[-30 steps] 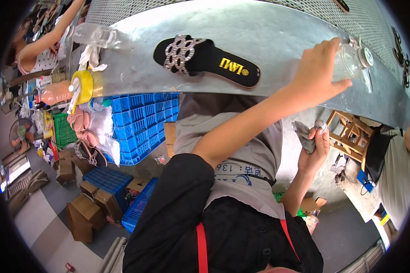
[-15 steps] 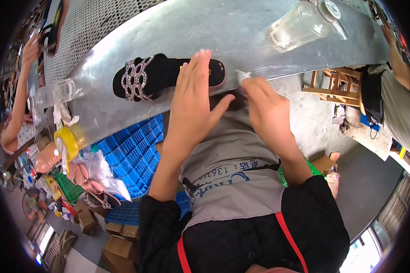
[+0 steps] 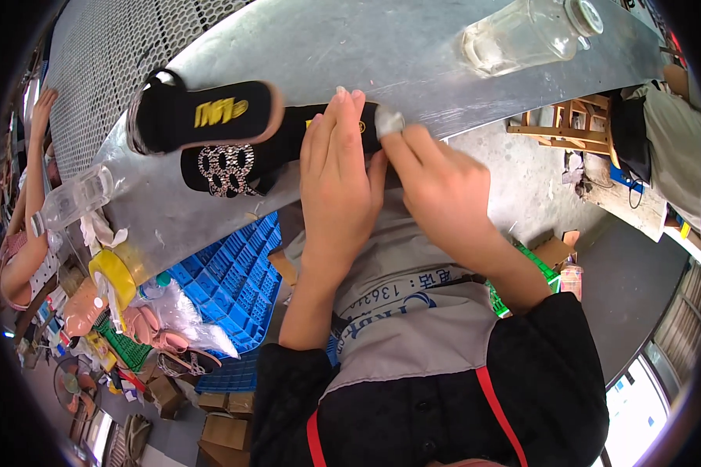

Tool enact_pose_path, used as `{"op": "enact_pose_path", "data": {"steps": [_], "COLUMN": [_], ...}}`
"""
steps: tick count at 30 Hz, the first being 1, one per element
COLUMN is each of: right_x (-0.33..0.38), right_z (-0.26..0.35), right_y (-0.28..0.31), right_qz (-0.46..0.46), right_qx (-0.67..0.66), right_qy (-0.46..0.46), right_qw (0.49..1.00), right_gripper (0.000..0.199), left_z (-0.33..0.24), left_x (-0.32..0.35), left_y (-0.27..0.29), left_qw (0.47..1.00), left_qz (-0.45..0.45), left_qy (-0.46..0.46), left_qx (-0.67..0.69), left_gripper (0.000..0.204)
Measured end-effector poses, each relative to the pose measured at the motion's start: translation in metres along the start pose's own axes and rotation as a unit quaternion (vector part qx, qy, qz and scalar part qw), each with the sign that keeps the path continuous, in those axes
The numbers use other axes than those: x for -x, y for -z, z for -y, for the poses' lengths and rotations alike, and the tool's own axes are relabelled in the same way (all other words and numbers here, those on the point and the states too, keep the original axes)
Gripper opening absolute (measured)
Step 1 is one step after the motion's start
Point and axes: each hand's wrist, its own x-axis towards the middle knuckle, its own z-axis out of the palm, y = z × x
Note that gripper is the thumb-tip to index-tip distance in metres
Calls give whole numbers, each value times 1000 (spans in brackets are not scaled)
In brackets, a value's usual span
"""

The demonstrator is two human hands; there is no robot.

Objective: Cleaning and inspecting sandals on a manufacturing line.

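Note:
Two black sandals lie on the grey metal table [image 3: 382,54]. The nearer sandal [image 3: 241,159] has a beaded white-patterned strap, and my left hand [image 3: 339,187] lies flat on its heel end. My right hand [image 3: 436,187] pinches a small pale pad [image 3: 388,121] against the same heel. The second sandal [image 3: 202,115] lies just behind, its sole with a yellow logo facing up, touched by neither hand.
A clear plastic bottle [image 3: 530,33] lies at the table's far right, another clear bottle [image 3: 74,201] at the left end beside a yellow tape roll [image 3: 115,272]. Blue crates [image 3: 237,280], bagged sandals and cartons stand below. Another person's arm [image 3: 31,156] works at far left.
A second sandal has appeared sole-up behind the first. My right hand left the clear bottle and came to the sandal's heel with a pale pad, joining my left hand.

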Motion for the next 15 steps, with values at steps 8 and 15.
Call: {"op": "enact_pose_path", "data": {"steps": [8, 15], "right_x": [-5, -13], "right_z": [4, 8], "right_y": [6, 14], "right_qz": [17, 59], "right_qx": [-17, -11], "right_qy": [-22, -53], "right_qw": [999, 997], "right_gripper": [24, 21], "left_z": [-2, -1], "left_x": [1, -1], "left_y": [0, 1], "left_qw": [1000, 999], "left_qz": [5, 3], "left_qy": [9, 19], "left_qx": [3, 26], "left_gripper": [79, 77]}}
